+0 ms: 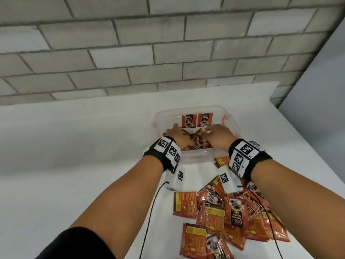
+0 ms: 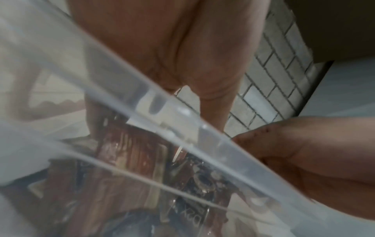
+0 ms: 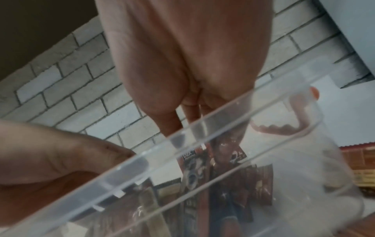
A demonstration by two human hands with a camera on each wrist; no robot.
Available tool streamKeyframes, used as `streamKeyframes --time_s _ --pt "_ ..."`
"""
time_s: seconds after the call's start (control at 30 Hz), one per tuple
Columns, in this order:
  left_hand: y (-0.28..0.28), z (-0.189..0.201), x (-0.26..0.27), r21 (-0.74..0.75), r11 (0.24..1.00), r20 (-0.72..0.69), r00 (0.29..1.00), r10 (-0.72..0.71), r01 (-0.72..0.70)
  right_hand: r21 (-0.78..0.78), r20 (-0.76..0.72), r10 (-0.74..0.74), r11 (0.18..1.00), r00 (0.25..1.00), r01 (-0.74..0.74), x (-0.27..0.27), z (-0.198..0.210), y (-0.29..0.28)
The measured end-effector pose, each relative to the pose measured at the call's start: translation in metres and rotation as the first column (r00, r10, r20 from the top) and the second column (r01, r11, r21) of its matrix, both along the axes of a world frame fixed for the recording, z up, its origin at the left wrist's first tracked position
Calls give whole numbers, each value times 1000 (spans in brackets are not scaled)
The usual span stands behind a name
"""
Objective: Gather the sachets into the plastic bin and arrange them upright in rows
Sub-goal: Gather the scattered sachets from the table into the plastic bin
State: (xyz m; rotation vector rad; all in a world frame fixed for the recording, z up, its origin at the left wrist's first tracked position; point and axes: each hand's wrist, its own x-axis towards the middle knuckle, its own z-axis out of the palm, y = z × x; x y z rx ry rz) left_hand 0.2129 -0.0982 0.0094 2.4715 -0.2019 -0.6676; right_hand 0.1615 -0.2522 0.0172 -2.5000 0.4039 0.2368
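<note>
Bin (image 1: 196, 156) with two upright sachets (image 1: 197, 119), both hands (image 1: 197, 136) inside, grip unclear

Inside the plastic bin (image 1: 194, 156), the fingers (image 1: 210, 130) of both hands are sunk among loose sachets (image 1: 199, 143), so any grip cannot be told. Both wrist views look through the bin's blurred wall (print unreadable). At 5 o'clock on the desk (image 1: 74, 146), the sachet pile (image 1: 233, 217) is cut by the bottom edge and partly hidden behind the right forearm.
</note>
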Motion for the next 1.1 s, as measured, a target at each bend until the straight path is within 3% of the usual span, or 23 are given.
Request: streamKeyframes --time_s 0.1,0.17,0.23,0.3,0.37,0.47,0.53,0.7,0.93,1.1 --pt "19 12 -10 -124 992 54 998 -18 25 123 204 -89 990 975 64 -22 9 -4" --pt "35 21 -22 -293 956 122 992 30 7 170 324 -96 985 941 41 -46 16 -6" --pt "48 27 -45 -456 890 198 977 78 22 230 338 -67 973 939 -14 -75 17 -8" --pt "59 24 -69 -490 867 243 969 34 92 176 245 51 980 968 -96 -101 14 -10" --pt "68 13 -95 -388 900 174 975 -141 199 99 86 190 975 978 -198 -124 2 -7" --pt "71 -18 -118 -26 916 -17 916 -402 401 4 -101 357 934 929 -358 -149 -19 9" --pt "68 -33 -126 91 901 -67 905 -419 424 -90 -166 414 898 895 -432 -159 -31 20" --pt "59 -49 -136 268 863 1 896 -444 428 -294 -227 452 813 863 -503 -171 -47 35" --pt "66 -51 -126 220 930 68 946 -316 294 -207 -71 360 907 930 -367 -165 -46 30" --pt "81 -45 -120 6 980 -12 980 -200 200 -173 24 273 949 962 -265 -160 -43 21"
